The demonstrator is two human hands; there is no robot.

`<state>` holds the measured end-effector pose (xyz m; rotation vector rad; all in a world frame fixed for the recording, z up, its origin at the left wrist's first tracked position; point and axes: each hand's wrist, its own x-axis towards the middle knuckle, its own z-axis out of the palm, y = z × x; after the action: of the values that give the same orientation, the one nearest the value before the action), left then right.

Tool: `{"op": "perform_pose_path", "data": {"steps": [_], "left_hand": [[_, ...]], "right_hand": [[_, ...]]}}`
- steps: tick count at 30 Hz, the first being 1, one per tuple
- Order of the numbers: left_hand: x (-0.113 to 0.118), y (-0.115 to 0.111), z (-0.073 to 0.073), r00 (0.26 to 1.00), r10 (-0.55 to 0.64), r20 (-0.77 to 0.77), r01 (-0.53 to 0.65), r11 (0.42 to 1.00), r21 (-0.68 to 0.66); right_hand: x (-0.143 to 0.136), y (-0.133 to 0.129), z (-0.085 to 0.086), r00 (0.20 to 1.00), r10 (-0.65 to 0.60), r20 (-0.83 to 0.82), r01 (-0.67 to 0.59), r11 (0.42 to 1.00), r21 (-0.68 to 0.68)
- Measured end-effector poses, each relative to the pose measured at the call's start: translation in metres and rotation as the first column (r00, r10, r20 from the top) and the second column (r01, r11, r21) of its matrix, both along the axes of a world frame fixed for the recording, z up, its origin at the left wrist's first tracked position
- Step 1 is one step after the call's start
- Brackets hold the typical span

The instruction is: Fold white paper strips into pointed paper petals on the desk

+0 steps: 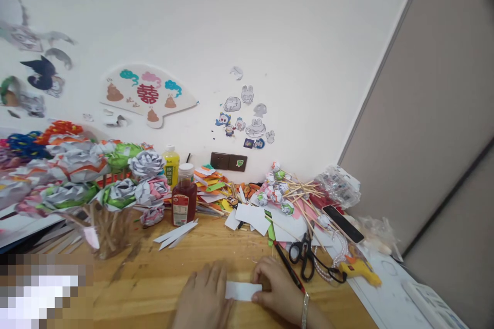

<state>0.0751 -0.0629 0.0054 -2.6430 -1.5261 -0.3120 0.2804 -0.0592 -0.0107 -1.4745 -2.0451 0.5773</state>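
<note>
A short white paper strip (242, 291) lies on the wooden table in front of me. My left hand (204, 293) rests palm down over its left end, fingers stretched out along the tabletop. At the strip's right end, my right hand (278, 288) has thumb and bent fingers closed on the paper. A bracelet circles the right wrist. Just past that hand lies a dark pen (288, 266), and beyond it a pair of black scissors (303, 256). More cut white strips (175, 235) lie farther back on the left.
Paper flowers (77, 159) crowd the left, some standing in a clear container (110, 234). Beside them are a red-brown bottle (184, 198) and a yellow bottle (170, 162). Rightward are small paper balls on sticks (276, 190), a phone (343, 223) and a yellow glue gun (360, 270).
</note>
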Motion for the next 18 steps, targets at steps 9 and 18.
{"op": "perform_pose_path", "data": {"steps": [9, 18], "left_hand": [[0.004, 0.01, -0.008, 0.967, -0.1, 0.234, 0.146, 0.971, -0.188], [0.007, 0.004, 0.003, 0.9, -0.014, 0.435, 0.236, 0.855, -0.462]], "right_hand": [[-0.013, -0.003, -0.003, 0.901, -0.012, -0.433, -0.027, 0.996, -0.083], [-0.016, -0.002, -0.007, 0.813, -0.071, -0.578, -0.029, 0.986, -0.161]]}}
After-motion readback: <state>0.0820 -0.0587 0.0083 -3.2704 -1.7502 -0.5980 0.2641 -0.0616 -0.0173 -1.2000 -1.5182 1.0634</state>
